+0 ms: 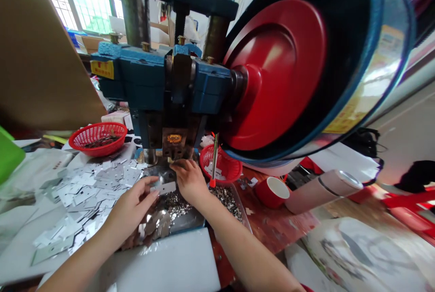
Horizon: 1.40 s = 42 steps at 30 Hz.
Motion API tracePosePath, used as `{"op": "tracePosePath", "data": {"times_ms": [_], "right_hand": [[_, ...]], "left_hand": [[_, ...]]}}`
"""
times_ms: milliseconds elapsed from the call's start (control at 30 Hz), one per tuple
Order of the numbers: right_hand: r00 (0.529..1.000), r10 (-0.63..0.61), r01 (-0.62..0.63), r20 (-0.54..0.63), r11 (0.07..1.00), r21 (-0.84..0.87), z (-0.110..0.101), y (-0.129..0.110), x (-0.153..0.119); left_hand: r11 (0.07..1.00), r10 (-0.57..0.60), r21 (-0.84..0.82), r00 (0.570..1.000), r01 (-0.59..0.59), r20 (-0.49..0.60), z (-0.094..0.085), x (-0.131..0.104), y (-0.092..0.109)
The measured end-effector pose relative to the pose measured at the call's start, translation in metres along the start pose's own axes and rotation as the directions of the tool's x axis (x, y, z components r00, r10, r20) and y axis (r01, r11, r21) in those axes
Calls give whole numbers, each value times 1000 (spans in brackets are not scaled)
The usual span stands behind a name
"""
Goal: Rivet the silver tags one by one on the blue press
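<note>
My left hand (136, 201) pinches a small flat metal plate (166, 188) with holes in it, between thumb and fingers, in front of the press. My right hand (190, 182) reaches in at the die under the ram (174, 140) of a blue punch press (142, 76). Its fingers are bent and close together; whatever is at their tips is hidden. Below both hands, small metal scraps (178, 206) cover the press bed. A heap of flat metal plates (86, 192) lies beside my left hand.
A red basket (110, 148) with brownish parts stands at left, and another red basket (233, 169) behind my right hand. A magnet-like rod with a red tip (212, 182) leans there. The red flywheel (275, 74), a red cup (272, 192) and a pink flask (322, 191) are at right.
</note>
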State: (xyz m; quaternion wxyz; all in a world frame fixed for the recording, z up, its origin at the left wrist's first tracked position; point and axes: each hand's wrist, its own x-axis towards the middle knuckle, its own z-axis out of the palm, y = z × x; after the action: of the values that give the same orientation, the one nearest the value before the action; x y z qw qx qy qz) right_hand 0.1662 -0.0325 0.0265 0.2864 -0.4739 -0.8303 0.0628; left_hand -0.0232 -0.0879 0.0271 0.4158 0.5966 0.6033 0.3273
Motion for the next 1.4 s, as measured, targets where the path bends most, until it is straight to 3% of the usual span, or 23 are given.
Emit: {"op": "tracePosePath", "data": {"times_ms": [167, 300, 433, 500, 700, 867, 1200, 1300, 1400], "right_hand": [[998, -4, 4, 62, 1000, -1, 4, 9, 8], [1000, 13, -17, 20, 970, 244, 13, 18, 8], [987, 158, -123, -19, 834, 538, 22, 25, 9], [980, 190, -117, -60, 794, 597, 22, 25, 9], [966, 228, -155, -118, 884, 441, 21, 17, 14], [955, 283, -222, -94, 885, 409, 28, 20, 23], [964, 266, -245, 15, 862, 444, 36, 26, 31], [966, 257, -244, 33, 857, 455, 37, 23, 34], [962, 270, -232, -29, 871, 433, 32, 20, 32]], "left_hand": [[982, -16, 188, 1000, 17, -5, -9, -1, 5], [950, 105, 299, 994, -92, -27, -9, 9, 10], [918, 240, 340, 969, -205, -64, -2, 29, 11], [911, 274, 344, 957, -226, -96, 3, 42, 11], [906, 310, 357, 931, -228, -191, 17, 72, 6], [907, 329, 344, 918, -242, -223, 21, 86, -7], [937, 270, 251, 959, -243, -80, 18, 97, -8], [938, 262, 253, 962, -237, -73, 19, 99, -4], [935, 260, 275, 959, -222, -111, 10, 95, 1]]}}
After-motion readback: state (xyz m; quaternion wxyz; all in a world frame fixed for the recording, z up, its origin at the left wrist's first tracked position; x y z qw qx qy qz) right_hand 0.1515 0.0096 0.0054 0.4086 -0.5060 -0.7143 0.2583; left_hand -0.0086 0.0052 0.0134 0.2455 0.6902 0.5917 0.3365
